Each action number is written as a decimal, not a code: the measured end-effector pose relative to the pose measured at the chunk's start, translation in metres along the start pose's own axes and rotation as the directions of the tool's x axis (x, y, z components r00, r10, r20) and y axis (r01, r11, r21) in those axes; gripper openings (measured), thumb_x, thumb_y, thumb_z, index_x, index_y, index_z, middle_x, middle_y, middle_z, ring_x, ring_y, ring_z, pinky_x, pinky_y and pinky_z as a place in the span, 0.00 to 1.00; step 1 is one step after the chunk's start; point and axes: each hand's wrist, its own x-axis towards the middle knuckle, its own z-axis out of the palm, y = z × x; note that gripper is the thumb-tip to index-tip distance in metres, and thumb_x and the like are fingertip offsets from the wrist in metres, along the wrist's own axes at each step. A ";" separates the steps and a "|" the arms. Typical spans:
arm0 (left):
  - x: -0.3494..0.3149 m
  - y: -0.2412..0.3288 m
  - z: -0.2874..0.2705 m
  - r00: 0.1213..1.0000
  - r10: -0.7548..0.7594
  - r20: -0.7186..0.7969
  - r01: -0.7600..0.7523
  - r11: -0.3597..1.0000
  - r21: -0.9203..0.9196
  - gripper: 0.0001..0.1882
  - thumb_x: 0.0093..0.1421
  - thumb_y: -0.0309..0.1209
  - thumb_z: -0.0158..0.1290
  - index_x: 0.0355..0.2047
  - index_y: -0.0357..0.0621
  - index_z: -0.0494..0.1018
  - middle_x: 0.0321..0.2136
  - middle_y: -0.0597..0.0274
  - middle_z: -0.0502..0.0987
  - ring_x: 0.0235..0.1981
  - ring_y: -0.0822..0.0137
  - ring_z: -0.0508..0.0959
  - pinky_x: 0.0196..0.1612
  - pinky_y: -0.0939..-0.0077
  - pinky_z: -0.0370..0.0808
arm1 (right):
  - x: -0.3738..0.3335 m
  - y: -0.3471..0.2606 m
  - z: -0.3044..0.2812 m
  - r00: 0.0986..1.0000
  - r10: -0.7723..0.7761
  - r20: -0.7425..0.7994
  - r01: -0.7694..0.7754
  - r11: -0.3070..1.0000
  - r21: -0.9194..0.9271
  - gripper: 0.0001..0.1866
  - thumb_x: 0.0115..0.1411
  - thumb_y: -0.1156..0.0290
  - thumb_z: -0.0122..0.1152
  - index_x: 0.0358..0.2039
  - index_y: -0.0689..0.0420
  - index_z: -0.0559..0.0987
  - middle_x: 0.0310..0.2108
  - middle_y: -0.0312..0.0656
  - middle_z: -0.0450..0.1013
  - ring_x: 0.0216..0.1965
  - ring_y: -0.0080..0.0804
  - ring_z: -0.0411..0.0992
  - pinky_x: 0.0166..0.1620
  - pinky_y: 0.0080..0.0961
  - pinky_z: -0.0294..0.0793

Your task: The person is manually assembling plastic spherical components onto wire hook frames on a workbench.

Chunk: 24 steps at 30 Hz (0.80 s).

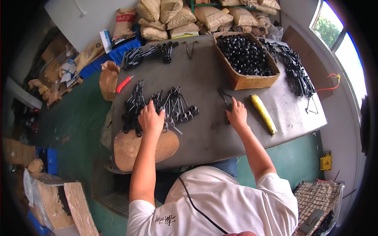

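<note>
The right hand (237,115), loosely curled, is meeting a slim black part (227,107) on its left, long axis running near–far; the left hand (151,119), partly spread, is overlying a black-rod pile (134,106); neither grip is showing clearly.

Daylight comes through a window (347,57) in the pale right-hand wall (301,17) and brightens that end of the gray worktable (201,135). Green floor (71,118) spreads to the left; beyond the far edge, tan sacks (212,19) are piled.
</note>
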 end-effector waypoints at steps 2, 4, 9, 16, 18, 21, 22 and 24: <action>-0.005 -0.005 0.004 0.999 0.023 -0.042 -0.023 1.000 -0.004 0.32 0.52 0.41 0.63 0.55 0.43 0.69 0.48 0.52 0.75 0.51 0.50 0.74 0.52 0.53 0.70 | -0.006 -0.002 -0.008 0.999 -0.034 0.030 0.035 0.999 -0.001 0.38 0.52 0.58 0.68 0.61 0.58 0.66 0.53 0.45 0.69 0.56 0.43 0.66 0.56 0.39 0.65; -0.008 -0.006 0.005 0.991 0.060 -0.119 -0.062 0.998 -0.016 0.31 0.52 0.38 0.64 0.54 0.41 0.69 0.50 0.53 0.73 0.53 0.51 0.72 0.54 0.54 0.68 | -0.011 -0.008 -0.019 0.986 -0.163 -0.024 0.164 0.985 0.055 0.32 0.52 0.58 0.69 0.56 0.56 0.71 0.45 0.45 0.72 0.51 0.43 0.69 0.52 0.40 0.68; -0.014 0.020 -0.009 0.893 0.237 -0.383 -0.315 0.937 -0.153 0.26 0.52 0.30 0.61 0.52 0.40 0.70 0.50 0.51 0.71 0.52 0.49 0.71 0.55 0.55 0.67 | 0.085 -0.001 -0.062 0.868 -0.163 -0.470 0.204 0.978 0.038 0.11 0.57 0.63 0.63 0.39 0.52 0.78 0.38 0.41 0.74 0.42 0.43 0.72 0.45 0.39 0.70; -0.098 0.086 0.011 0.828 0.536 -0.163 -0.538 0.679 -0.500 0.27 0.53 0.29 0.62 0.54 0.44 0.70 0.51 0.53 0.71 0.52 0.51 0.73 0.57 0.58 0.70 | 0.231 0.035 -0.052 0.999 -0.023 0.036 0.026 0.998 -0.062 0.16 0.57 0.59 0.61 0.42 0.53 0.82 0.44 0.43 0.79 0.48 0.45 0.76 0.50 0.39 0.75; -0.114 0.085 0.014 0.824 0.558 -0.096 -0.508 0.655 -0.559 0.28 0.54 0.30 0.62 0.56 0.44 0.69 0.52 0.54 0.70 0.53 0.52 0.72 0.56 0.60 0.71 | 0.242 0.033 -0.046 0.942 0.045 0.332 -0.005 0.993 -0.121 0.18 0.55 0.56 0.62 0.41 0.53 0.83 0.46 0.46 0.78 0.49 0.46 0.76 0.51 0.39 0.75; -0.122 0.081 0.018 0.849 0.520 -0.090 -0.464 0.655 -0.596 0.29 0.54 0.28 0.62 0.57 0.43 0.68 0.51 0.54 0.71 0.51 0.54 0.74 0.54 0.63 0.73 | 0.236 0.033 -0.039 0.976 0.077 0.203 -0.059 0.994 -0.094 0.19 0.55 0.55 0.62 0.42 0.53 0.83 0.46 0.46 0.78 0.50 0.45 0.76 0.52 0.39 0.75; -0.122 0.080 0.017 0.855 0.511 -0.087 -0.456 0.663 -0.594 0.29 0.54 0.28 0.62 0.57 0.43 0.68 0.51 0.54 0.71 0.51 0.54 0.74 0.54 0.63 0.73 | 0.225 0.031 -0.040 0.995 0.045 0.085 -0.039 0.997 -0.073 0.19 0.56 0.57 0.62 0.43 0.55 0.81 0.45 0.46 0.77 0.47 0.46 0.76 0.50 0.41 0.75; -0.118 0.080 0.017 0.911 0.412 -0.027 -0.299 0.613 -0.732 0.27 0.57 0.27 0.60 0.57 0.41 0.67 0.50 0.54 0.72 0.47 0.60 0.77 0.52 0.66 0.74 | 0.206 0.032 -0.042 0.985 0.094 -0.148 -0.078 0.991 0.113 0.18 0.57 0.60 0.62 0.44 0.56 0.79 0.45 0.46 0.77 0.45 0.46 0.76 0.49 0.41 0.75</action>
